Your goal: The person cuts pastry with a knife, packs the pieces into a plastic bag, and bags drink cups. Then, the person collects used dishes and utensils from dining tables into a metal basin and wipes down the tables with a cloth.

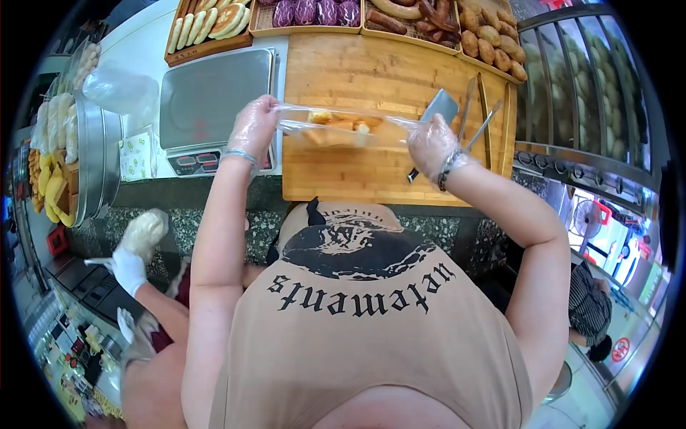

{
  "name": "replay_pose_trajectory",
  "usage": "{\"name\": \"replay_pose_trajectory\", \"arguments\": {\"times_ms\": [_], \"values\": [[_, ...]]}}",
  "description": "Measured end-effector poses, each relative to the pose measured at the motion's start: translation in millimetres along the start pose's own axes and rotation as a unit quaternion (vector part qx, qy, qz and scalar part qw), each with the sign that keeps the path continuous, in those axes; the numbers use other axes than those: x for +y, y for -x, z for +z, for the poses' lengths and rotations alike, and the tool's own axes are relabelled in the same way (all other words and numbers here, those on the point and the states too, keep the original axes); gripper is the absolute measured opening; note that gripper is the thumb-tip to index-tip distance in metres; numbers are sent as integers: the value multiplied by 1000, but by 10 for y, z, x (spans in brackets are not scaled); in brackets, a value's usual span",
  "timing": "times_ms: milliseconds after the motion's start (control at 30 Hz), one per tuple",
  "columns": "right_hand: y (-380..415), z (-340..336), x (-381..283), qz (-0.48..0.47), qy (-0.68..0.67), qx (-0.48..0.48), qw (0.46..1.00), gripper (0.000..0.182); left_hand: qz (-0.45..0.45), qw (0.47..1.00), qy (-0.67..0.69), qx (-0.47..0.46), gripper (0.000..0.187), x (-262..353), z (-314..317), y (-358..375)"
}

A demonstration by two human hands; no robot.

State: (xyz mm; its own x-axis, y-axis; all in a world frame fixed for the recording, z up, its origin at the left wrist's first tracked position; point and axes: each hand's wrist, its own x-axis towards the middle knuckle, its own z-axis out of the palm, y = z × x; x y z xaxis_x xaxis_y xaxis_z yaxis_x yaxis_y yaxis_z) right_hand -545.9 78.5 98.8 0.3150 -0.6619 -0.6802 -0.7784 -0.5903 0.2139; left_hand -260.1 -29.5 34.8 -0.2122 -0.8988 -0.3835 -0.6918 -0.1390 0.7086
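My left hand, in a clear plastic glove, pinches one end of a clear plastic bag above the cutting board's left edge. The other end of the bag is in my right hand, also gloved, so the bag is stretched between them. Golden-brown food pieces show in or behind the bag, over the wooden cutting board; the plastic blurs which. Beside my right hand lies a cleaver, its dark handle end showing below the hand. Tongs lie to the right of it.
A metal scale stands left of the board. Behind are trays of flat breads, purple items, sausages and brown round items. At the lower left a co-worker's gloved hand is near a wrapped bundle.
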Motion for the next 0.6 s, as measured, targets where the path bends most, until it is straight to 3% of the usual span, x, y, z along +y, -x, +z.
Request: {"name": "replay_pose_trajectory", "arguments": {"times_ms": [33,100,167,233,267,300,333,367,400,433,467,500,533,567,600], "values": [[9,-36,48,7,39,-72,997,16,1,1000,1,2,19,-10,7,13],[31,-59,60,21,21,-50,998,21,171,958,-222,64,20,-59,13,41],[179,-384,144,-122,-75,-23,989,26,149,967,-195,69,19,-118,-25,-2],[282,-457,193,-137,-130,20,982,31,130,974,-168,74,17,-10,-105,24],[297,-409,226,-175,-223,139,949,30,16,998,53,-19,16,63,-144,34],[304,-392,242,-210,-312,253,892,29,-98,951,270,-111,14,166,-191,72],[317,-411,232,-211,-310,254,892,29,-86,936,311,-136,15,216,-218,117],[325,-445,226,-264,-486,293,780,26,-84,937,313,-132,15,294,-242,184],[320,-481,233,-307,-638,317,630,24,-30,938,313,-144,13,402,-268,282],[240,-401,200,-311,-635,318,631,24,24,938,311,-155,12,514,-311,378],[84,-237,134,-413,-797,245,366,25,27,939,310,-146,12,632,-405,461],[-21,-168,96,-468,-871,136,60,32,64,947,298,-101,11,754,-520,560],[23,-308,135,-507,-857,82,47,49,100,952,284,-55,9,873,-614,660],[80,-473,63,-515,-852,75,49,49,100,953,282,-43,9,1004,-687,748],[153,-664,-95,-355,-899,174,187,53,185,973,132,31,9,1143,-736,825]]}}
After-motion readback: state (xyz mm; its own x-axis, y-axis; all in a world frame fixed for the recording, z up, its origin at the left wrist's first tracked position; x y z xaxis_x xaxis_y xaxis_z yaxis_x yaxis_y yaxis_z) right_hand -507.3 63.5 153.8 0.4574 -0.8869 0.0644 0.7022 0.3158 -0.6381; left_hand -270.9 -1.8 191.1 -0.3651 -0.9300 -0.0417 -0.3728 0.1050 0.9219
